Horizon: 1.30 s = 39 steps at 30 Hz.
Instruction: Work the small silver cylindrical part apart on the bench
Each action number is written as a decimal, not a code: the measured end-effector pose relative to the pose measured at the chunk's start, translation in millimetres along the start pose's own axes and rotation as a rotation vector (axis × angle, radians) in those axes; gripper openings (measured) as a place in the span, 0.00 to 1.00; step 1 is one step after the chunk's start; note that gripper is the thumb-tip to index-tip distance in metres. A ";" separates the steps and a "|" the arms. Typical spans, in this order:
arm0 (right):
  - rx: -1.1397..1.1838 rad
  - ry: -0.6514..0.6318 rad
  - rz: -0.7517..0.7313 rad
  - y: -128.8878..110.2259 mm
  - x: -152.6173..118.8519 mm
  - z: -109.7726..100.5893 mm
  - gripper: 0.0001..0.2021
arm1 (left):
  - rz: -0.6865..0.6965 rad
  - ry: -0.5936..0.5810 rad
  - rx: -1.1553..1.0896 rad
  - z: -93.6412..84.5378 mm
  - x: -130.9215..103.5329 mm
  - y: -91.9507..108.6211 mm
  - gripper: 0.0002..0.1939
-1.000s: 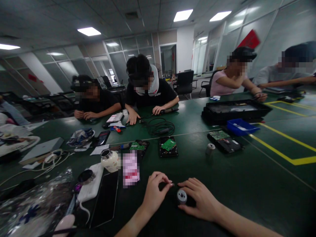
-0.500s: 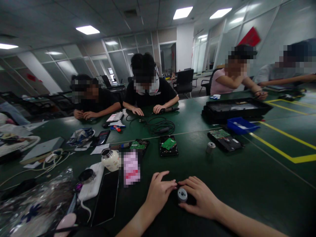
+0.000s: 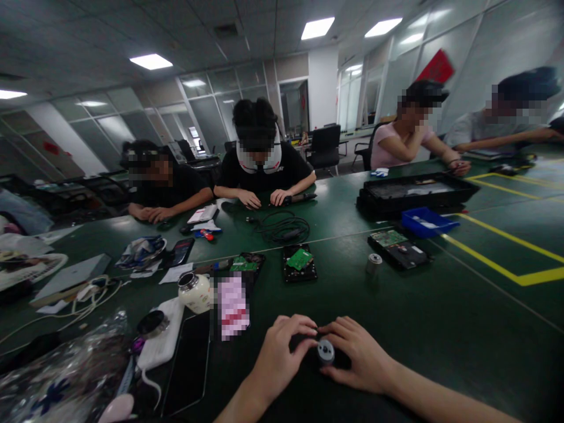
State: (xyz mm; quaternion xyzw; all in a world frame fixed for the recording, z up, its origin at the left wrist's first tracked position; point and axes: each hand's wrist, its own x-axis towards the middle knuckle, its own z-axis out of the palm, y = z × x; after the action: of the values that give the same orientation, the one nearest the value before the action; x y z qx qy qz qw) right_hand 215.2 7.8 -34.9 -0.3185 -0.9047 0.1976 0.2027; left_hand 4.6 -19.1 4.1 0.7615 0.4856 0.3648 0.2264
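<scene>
"Since the right hand (image 3: pixel 361 359) curls around that metal cylinder (image 3: pixel 326 351), fingers on the far side and thumb on the near side, I'd guess it's there to keep the thing steady with the flat top up. Is the grip actually clamped?"

"Right one, yeah, looks closed on the cylinder. Forearm (image 3: pixel 436 385) slants in low from the lower right. For the left I can't tell. That left hand (image 3: pixel 279 355) makes a loop, thumb and forefinger tips just beside the rim, but anything pinched there is too small to see."

"Fair. So where's the cylinder sitting?"

"Seems to stand on the worktop (image 3: pixel 423 335), right in front of the wearer, between both hands. Makes sense imo, short reach for either one. Another cylinder (image 3: pixel 374 264) stands farther out to the right, and a black unit (image 3: pixel 302 275) with a loose-looking green board (image 3: pixel 301 258) on it lies beyond the hands, probably so it's not in their way."
</scene>
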 end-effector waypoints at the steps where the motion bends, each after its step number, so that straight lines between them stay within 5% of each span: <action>1: 0.004 -0.002 0.000 -0.2 0.1 -0.3 0.16 | 0.025 -0.001 -0.016 0.2 -1.0 4.0 0.15; 12: 0.014 -0.006 0.005 0.9 0.3 2.5 0.16 | 0.249 0.069 0.010 16.2 -6.9 5.7 0.11; 20: 0.017 0.025 -0.018 5.4 -0.9 7.5 0.15 | 0.193 0.111 -0.069 19.3 -8.4 10.1 0.08; 26: 0.006 0.034 -0.039 2.4 -0.5 4.9 0.14 | 0.148 0.024 -0.035 15.4 -8.4 13.0 0.09; 32: -0.038 0.016 -0.018 1.6 -0.3 4.2 0.15 | 0.042 0.062 0.051 13.5 -9.7 14.4 0.18; 37: -0.002 0.032 -0.030 4.5 -1.4 7.2 0.16 | -0.005 0.105 0.039 19.5 -11.6 9.2 0.07; 39: -0.007 0.025 -0.028 4.7 -1.4 7.0 0.16 | 0.026 0.081 0.008 19.3 -12.6 8.5 0.10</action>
State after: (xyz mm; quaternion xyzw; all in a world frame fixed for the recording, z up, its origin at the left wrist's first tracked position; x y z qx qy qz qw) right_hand 215.2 8.6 -43.3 -0.3087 -0.9072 0.1876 0.2155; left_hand 21.1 -33.9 -6.3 0.7532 0.4859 0.3964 0.1988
